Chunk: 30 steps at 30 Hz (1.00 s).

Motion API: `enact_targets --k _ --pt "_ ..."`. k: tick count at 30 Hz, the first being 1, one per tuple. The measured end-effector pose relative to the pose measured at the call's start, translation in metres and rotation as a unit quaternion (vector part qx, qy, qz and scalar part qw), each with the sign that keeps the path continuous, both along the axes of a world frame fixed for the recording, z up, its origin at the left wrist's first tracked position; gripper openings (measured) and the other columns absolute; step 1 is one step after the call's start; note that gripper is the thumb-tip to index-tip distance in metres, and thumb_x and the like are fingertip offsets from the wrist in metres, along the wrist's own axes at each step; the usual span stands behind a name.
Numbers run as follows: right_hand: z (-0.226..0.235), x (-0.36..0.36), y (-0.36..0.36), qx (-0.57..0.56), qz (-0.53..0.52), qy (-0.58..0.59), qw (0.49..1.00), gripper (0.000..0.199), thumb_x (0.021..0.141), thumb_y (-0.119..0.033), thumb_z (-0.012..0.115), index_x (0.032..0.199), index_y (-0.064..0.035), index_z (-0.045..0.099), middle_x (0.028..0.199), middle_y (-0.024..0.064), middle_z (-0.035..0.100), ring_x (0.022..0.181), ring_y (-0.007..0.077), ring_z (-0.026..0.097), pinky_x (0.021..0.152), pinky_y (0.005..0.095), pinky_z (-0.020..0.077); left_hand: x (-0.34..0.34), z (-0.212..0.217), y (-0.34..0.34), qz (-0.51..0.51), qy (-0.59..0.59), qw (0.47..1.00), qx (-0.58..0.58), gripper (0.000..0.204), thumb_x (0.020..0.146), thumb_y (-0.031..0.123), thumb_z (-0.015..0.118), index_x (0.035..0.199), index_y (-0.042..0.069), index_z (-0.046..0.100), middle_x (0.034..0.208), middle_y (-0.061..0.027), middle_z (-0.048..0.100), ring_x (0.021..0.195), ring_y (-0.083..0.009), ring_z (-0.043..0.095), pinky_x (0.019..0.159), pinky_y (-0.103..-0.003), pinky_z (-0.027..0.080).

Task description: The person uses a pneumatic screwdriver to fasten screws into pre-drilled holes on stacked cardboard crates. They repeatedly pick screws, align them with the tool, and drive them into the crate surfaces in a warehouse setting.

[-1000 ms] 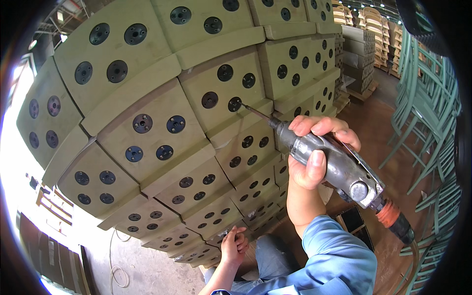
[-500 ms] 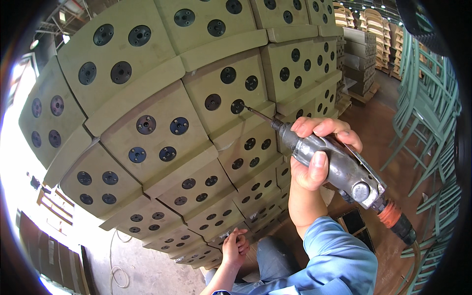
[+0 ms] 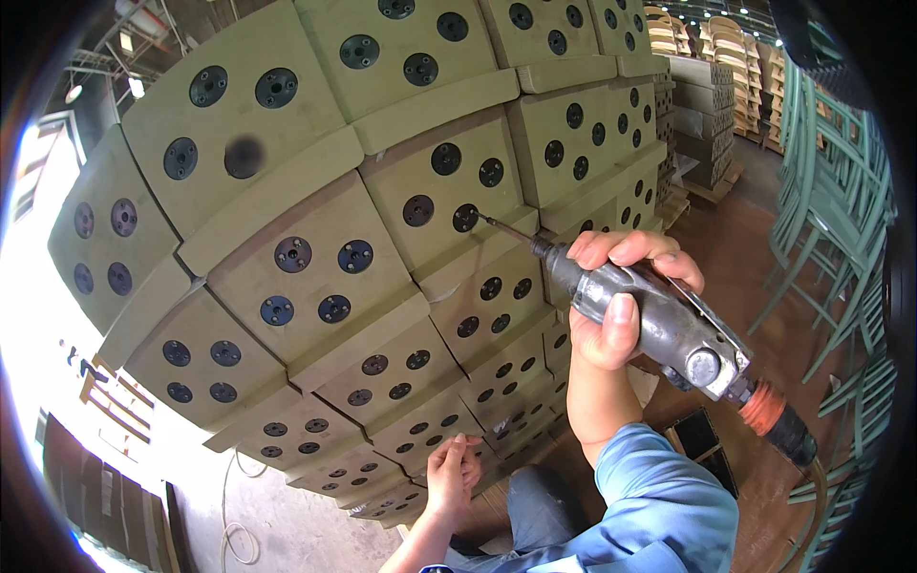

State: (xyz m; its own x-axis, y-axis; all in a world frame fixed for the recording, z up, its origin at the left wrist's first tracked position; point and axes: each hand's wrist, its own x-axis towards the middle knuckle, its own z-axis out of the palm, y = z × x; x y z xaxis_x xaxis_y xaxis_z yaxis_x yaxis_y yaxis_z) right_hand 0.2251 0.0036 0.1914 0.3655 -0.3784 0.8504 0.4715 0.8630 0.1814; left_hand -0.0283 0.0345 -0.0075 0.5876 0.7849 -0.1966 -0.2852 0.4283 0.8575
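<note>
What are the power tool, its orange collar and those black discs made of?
Power tool: probably metal, given its worn grey sheen and bright glints. Orange collar: matte, likely plastic or rubber. Black discs: smooth, faintly glossy, perhaps plastic or coated metal.

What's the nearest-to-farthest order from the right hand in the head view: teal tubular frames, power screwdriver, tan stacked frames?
1. Power screwdriver: gripped in the right hand.
2. Teal tubular frames: off to the right.
3. Tan stacked frames: background, upper right.
</note>
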Motion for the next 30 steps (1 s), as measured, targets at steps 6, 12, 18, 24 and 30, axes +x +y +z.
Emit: enact_targets --k 6,12,18,24,30 --pt "-0.001 0.002 -0.002 0.012 -0.001 -0.036 0.999 0.049 0.092 -0.010 0.068 0.130 -0.0084 0.038 0.110 0.0189 0.057 0.081 0.0276 0.065 0.074 0.0482 0.0608 0.001 0.066 0.014 -0.002 0.120 0.942 0.314 0.031 0.106 0.025 0.063 0.106 -0.005 0.071 0.067 0.0027 0.055 0.055 -0.0062 0.043 0.052 -0.021 0.034" --pt "0.002 0.007 0.003 0.042 0.002 -0.055 0.998 0.049 0.090 -0.003 0.064 0.131 -0.0053 0.038 0.109 0.0213 0.058 0.080 0.0280 0.065 0.074 0.0486 0.0611 0.023 0.168 0.021 0.074 0.205 0.661 0.718 0.023 0.090 0.020 0.079 0.106 0.004 0.076 0.069 -0.0043 0.068 0.049 -0.0145 0.055 0.049 -0.029 0.046" --pt "0.001 0.008 0.007 0.047 0.004 -0.068 0.997 0.050 0.089 -0.002 0.064 0.132 -0.0050 0.038 0.111 0.0222 0.058 0.080 0.0283 0.065 0.073 0.0479 0.0609 0.064 0.228 0.049 0.158 0.293 0.354 0.874 0.032 0.091 0.028 0.076 0.116 0.008 0.071 0.063 -0.0047 0.064 0.053 -0.0214 0.066 0.047 -0.034 0.052" --pt "0.002 0.009 0.002 0.042 0.007 -0.055 0.998 0.050 0.089 -0.003 0.065 0.131 -0.0054 0.038 0.111 0.0220 0.058 0.080 0.0280 0.065 0.074 0.0486 0.0607 0.098 0.246 0.062 0.131 0.406 0.285 0.858 0.041 0.096 0.030 0.068 0.131 0.009 0.067 0.061 -0.0064 0.066 0.050 -0.0260 0.067 0.048 -0.037 0.054" --pt "0.004 0.008 0.003 0.050 0.021 -0.047 0.997 0.050 0.090 -0.005 0.067 0.130 -0.0057 0.037 0.110 0.0216 0.058 0.079 0.0277 0.065 0.073 0.0484 0.0607 0.117 0.246 0.073 0.080 0.529 0.240 0.810 0.046 0.103 0.030 0.056 0.142 0.008 0.061 0.065 -0.0094 0.071 0.056 -0.0283 0.071 0.053 -0.040 0.057"
